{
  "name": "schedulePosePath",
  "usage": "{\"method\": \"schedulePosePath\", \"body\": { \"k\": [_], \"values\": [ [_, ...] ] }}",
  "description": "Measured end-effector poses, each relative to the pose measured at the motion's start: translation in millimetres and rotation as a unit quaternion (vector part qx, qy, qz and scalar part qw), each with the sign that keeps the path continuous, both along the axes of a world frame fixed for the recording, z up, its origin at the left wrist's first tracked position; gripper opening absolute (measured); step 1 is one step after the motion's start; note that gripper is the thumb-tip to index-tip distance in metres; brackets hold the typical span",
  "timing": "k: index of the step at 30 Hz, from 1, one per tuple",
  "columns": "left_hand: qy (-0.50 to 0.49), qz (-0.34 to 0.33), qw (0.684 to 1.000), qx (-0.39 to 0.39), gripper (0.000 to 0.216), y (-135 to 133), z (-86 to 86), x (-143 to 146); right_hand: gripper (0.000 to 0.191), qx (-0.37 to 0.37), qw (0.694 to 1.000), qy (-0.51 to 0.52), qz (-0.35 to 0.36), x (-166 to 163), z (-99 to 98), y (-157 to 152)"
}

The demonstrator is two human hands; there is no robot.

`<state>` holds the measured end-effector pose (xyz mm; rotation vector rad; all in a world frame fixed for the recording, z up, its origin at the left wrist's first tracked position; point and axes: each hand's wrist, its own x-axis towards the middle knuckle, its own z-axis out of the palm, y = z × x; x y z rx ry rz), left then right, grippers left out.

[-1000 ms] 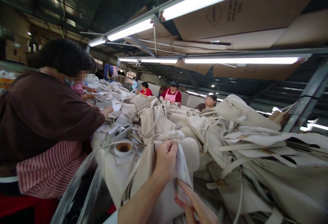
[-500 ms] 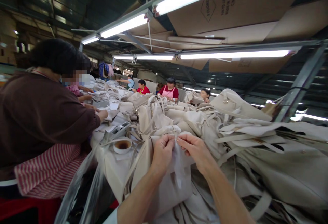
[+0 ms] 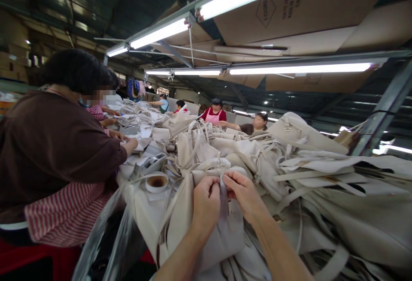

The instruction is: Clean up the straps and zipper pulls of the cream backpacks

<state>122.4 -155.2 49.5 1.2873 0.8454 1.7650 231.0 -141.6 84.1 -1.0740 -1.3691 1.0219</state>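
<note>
A beige handbag (image 3: 230, 240) stands upright in front of me, its front facing me and a small metal fitting on it. Near its top my left hand (image 3: 206, 197) is closed in a pinch, and my right hand (image 3: 241, 193) pinches close beside it. Between the fingertips runs a thin, whitish, translucent strip (image 3: 222, 193), which looks like plastic film; its lower part hangs over the bag's front. What exactly lies under my fingertips is hidden. The bag's handle (image 3: 214, 163) arches just beyond my hands.
A roll of tape (image 3: 156, 182) lies left of the bag. Piles of beige bags (image 3: 363, 212) and straps cover the table to the right and ahead. A co-worker in brown (image 3: 61, 139) sits at left; clear plastic (image 3: 106, 225) hangs from the table edge.
Both hands stay pinched at the bag's top. The hanging strip has shifted, and the metal fitting now shows beside it. Across the table, a person in dark clothing has come further into view, one arm stretched out.
</note>
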Motion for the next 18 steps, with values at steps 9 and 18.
{"method": "schedulePosePath", "body": {
  "k": [9, 18],
  "values": [
    [-0.087, -0.061, 0.993, -0.059, 0.018, 12.3, -4.2, 2.2, 0.034, 0.029, 0.996, -0.005, -0.08, 8.2, -2.6, -5.0],
    [-0.021, -0.031, 0.991, -0.126, 0.008, 23.9, 11.9, -2.8, 0.022, -0.017, 0.966, -0.215, -0.144, 111.3, -20.9, -135.9]
  ]
}}
